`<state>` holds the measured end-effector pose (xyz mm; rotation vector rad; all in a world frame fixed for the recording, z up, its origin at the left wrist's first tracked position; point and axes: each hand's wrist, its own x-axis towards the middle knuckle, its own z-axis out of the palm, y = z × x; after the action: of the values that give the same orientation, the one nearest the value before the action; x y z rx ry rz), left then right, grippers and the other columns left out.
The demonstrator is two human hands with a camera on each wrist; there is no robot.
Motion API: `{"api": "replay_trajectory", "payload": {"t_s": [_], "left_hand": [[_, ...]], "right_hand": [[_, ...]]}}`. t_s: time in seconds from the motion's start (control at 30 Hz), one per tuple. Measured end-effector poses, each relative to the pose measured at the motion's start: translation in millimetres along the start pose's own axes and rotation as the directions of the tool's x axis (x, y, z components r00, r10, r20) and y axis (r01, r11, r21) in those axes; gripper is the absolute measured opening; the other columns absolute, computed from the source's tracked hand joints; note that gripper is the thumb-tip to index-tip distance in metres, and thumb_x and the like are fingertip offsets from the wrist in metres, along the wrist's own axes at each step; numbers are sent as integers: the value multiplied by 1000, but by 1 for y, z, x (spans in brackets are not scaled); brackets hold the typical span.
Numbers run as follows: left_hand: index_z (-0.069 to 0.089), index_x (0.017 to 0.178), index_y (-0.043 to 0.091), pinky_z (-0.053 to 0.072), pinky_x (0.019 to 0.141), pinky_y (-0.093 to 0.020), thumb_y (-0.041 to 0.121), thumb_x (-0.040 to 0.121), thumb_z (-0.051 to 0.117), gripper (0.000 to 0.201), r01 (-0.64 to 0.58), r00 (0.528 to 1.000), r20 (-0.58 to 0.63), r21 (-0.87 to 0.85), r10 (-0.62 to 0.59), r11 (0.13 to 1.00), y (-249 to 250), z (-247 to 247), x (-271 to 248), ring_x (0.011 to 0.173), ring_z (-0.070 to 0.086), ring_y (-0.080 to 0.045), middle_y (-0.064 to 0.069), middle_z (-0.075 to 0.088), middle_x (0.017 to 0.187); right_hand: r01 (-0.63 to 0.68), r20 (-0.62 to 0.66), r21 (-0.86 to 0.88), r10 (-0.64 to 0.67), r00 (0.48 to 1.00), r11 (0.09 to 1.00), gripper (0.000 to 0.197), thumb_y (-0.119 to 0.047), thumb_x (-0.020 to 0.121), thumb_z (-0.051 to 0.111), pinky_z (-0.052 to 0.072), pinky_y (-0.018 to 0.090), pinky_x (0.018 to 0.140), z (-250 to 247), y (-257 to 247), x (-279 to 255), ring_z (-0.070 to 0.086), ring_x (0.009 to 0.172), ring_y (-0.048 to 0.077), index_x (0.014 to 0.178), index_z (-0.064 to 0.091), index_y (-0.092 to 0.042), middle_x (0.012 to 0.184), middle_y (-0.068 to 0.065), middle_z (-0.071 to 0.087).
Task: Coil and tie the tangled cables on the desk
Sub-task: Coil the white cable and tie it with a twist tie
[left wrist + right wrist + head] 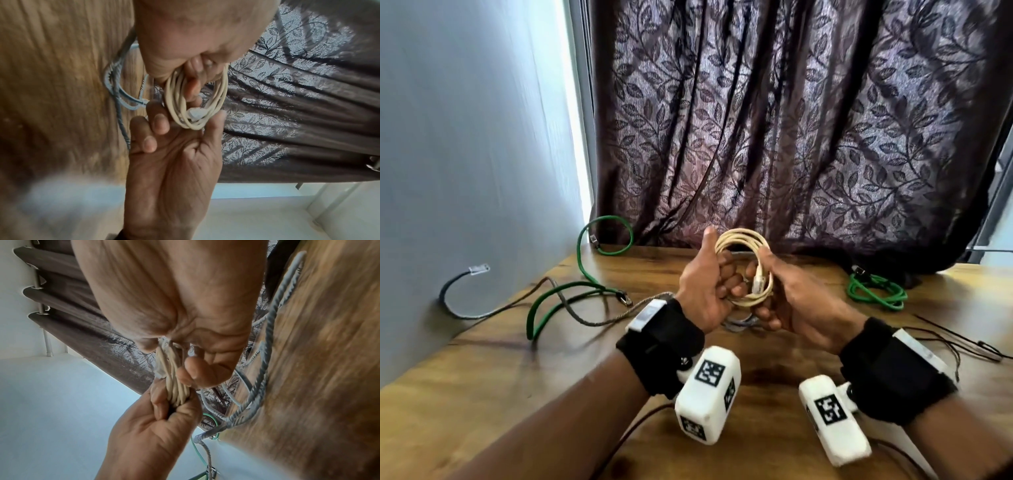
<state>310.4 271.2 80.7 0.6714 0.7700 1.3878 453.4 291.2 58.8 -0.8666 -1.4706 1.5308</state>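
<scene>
Cable: the cream cable coil (744,265) stood upright above the desk (524,370), frame centre.
Left hand (705,291): fingers curled through its left side.
Right hand (796,301): pinched the right strands, plug (759,279) pointing down.

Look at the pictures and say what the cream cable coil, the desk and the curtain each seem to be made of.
Cream cable coil: smooth, matte plastic or rubber sheath, judging by its even, round, bending strands.
Desk: wood or a wood-look laminate, with brown grain streaks and a slight sheen; which one is unclear.
Curtain: thin woven fabric, dark with a leaf pattern, hanging in soft folds with light showing through.
</scene>
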Motion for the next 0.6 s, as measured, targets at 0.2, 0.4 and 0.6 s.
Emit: {"api": "replay_trajectory", "payload": {"t_s": [0.2,0.4,0.6], "left_hand": [[41,54,18,30,33,-17,62,101,49,64,3,999,-50,-65,-6,998,-8,-3,8,29,20,-9,3,22,41],[72,70,11,50,44,-23,57,103,51,60,-67,991,-99,200,88,978,-11,-7,9,37,53,-13,0,52,49],[70,90,2,52,41,-22,26,112,43,42,-95,988,-92,297,128,950,6,-9,14,41,57,-11,-7,68,59]], "right_hand": [[25,-16,-28,-25,1000,999,36,-47,108,44,27,18,40,-4,4,1,45,48,12,99,56,-14,82,8,72],[39,-51,-84,-43,998,996,35,-43,110,42,23,17,38,-7,1,0,40,46,11,88,53,-19,70,0,58],[30,-21,-84,-32,999,996,33,-40,111,40,24,16,36,-8,-2,-1,40,46,11,92,49,-15,72,1,59]]}}
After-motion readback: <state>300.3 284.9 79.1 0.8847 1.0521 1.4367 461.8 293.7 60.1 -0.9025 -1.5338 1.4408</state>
